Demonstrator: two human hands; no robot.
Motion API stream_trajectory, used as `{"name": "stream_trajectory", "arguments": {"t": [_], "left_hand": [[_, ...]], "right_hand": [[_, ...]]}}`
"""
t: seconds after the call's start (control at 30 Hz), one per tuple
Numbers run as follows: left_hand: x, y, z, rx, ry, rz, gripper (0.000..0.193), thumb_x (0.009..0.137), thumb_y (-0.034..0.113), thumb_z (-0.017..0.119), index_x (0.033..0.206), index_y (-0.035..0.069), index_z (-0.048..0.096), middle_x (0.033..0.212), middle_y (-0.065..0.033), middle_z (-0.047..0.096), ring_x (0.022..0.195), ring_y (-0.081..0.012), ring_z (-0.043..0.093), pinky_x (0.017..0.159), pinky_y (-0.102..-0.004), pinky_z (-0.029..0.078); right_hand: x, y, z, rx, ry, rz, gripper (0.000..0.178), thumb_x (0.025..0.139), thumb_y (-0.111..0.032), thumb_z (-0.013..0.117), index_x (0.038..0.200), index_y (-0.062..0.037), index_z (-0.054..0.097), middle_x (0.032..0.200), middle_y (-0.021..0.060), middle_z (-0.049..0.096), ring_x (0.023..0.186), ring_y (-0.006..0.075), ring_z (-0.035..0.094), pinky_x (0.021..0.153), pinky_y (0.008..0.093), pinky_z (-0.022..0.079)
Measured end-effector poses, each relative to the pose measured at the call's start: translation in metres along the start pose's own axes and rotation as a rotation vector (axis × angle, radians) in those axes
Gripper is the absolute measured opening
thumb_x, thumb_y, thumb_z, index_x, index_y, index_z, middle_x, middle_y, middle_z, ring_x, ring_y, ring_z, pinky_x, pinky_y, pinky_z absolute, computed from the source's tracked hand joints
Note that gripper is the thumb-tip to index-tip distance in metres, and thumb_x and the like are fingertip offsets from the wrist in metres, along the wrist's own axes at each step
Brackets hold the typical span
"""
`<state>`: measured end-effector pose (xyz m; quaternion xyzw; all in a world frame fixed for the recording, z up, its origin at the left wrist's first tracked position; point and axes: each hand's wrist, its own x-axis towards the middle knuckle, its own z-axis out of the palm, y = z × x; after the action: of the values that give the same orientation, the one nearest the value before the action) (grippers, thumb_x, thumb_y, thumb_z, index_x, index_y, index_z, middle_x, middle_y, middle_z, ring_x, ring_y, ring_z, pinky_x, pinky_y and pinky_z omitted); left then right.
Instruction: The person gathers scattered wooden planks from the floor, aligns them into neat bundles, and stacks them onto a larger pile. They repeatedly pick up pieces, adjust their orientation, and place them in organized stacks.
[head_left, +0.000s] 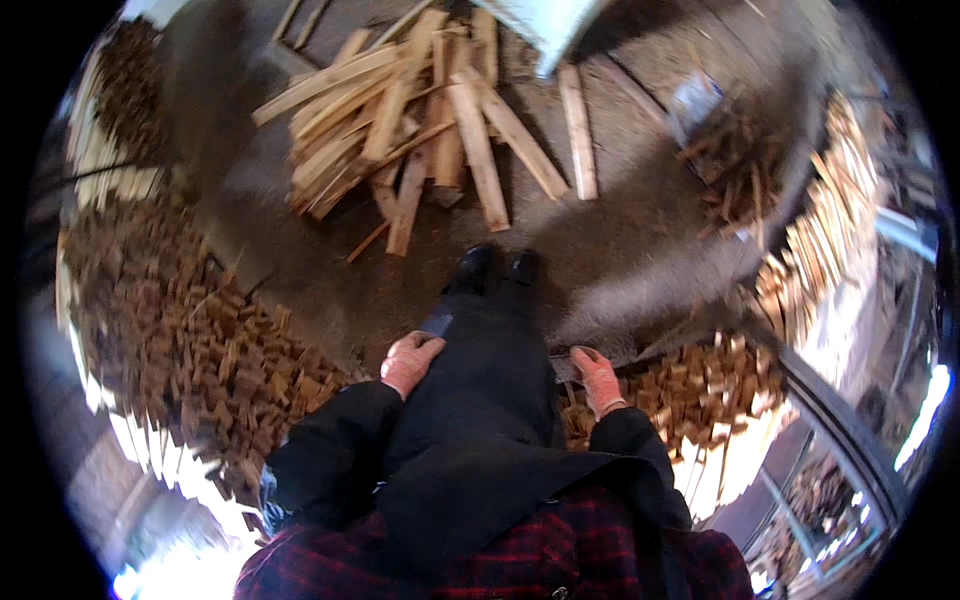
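My left hand (pixel 410 362) hangs beside my left thigh, its fingers stretched towards the dark trousers (pixel 470 390). A small flat blue-grey patch (pixel 436 325) shows just beyond its fingertips; whether the hand touches it I cannot tell. On the other side, my right hand (pixel 597 378) hangs apart from my right leg, fingers loosely bent and nothing visible in them. Ahead of my dark shoes (pixel 478 262), a heap of split wooden slats (pixel 400 110) lies crisscrossed on the floor. One slat (pixel 578 130) lies apart, to the right of the heap.
Stacked short wood pieces (pixel 190 310) form a wide bank on my left, with another stack (pixel 715 385) close on my right. A pale blue-white panel (pixel 545 25) juts in at the top. Thin sticks (pixel 745 150) lie at the far right, near a metal bar (pixel 840 410).
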<state>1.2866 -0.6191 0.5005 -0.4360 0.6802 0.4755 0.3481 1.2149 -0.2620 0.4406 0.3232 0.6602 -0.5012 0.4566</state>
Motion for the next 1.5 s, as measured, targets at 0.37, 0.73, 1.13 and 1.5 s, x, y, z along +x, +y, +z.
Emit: {"name": "stream_trajectory", "arguments": {"t": [0.37, 0.73, 1.13, 1.5], "left_hand": [[-0.018, -0.052, 0.02, -0.176, 0.226, -0.114, 0.045, 0.08, 0.042, 0.064, 0.105, 0.005, 0.067, 0.099, -0.0144, 0.068, 0.096, -0.0271, 0.064, 0.086, -0.0351, 0.047], [0.074, -0.09, -0.01, -0.349, 0.169, -0.145, 0.039, 0.08, 0.034, 0.067, 0.107, 0.005, 0.066, 0.101, -0.0114, 0.069, 0.097, -0.0227, 0.065, 0.088, -0.0322, 0.047], [0.086, -0.051, 0.047, -0.364, 0.391, -0.009, 0.036, 0.078, 0.034, 0.069, 0.101, 0.006, 0.066, 0.098, -0.0161, 0.066, 0.094, -0.0317, 0.063, 0.084, -0.0372, 0.049], [0.114, 0.033, 0.12, -0.541, 0.364, 0.015, 0.039, 0.08, 0.032, 0.07, 0.107, 0.005, 0.064, 0.106, -0.0131, 0.065, 0.098, -0.0281, 0.063, 0.086, -0.0346, 0.048]], "right_hand": [[0.101, -0.135, -0.022, -0.493, -0.104, -0.191, 0.058, 0.084, -0.042, 0.065, 0.12, 0.0025, 0.057, 0.096, 0.0067, 0.064, 0.079, 0.0166, 0.054, 0.069, 0.0309, 0.045], [0.159, -0.149, 0.15, -0.753, -0.186, -0.25, 0.06, 0.078, -0.041, 0.07, 0.119, 0.0013, 0.059, 0.119, 0.0176, 0.062, 0.113, 0.0272, 0.057, 0.097, 0.0334, 0.042], [0.219, -0.169, 0.108, -0.752, -0.341, -0.089, 0.048, 0.077, -0.031, 0.076, 0.112, -0.001, 0.063, 0.108, 0.0081, 0.066, 0.103, 0.0178, 0.059, 0.092, 0.0295, 0.044], [0.307, -0.279, 0.027, -1.09, -0.096, -0.198, 0.059, 0.078, -0.036, 0.072, 0.123, -0.001, 0.057, 0.125, 0.0114, 0.06, 0.117, 0.021, 0.054, 0.099, 0.03, 0.04]]}}
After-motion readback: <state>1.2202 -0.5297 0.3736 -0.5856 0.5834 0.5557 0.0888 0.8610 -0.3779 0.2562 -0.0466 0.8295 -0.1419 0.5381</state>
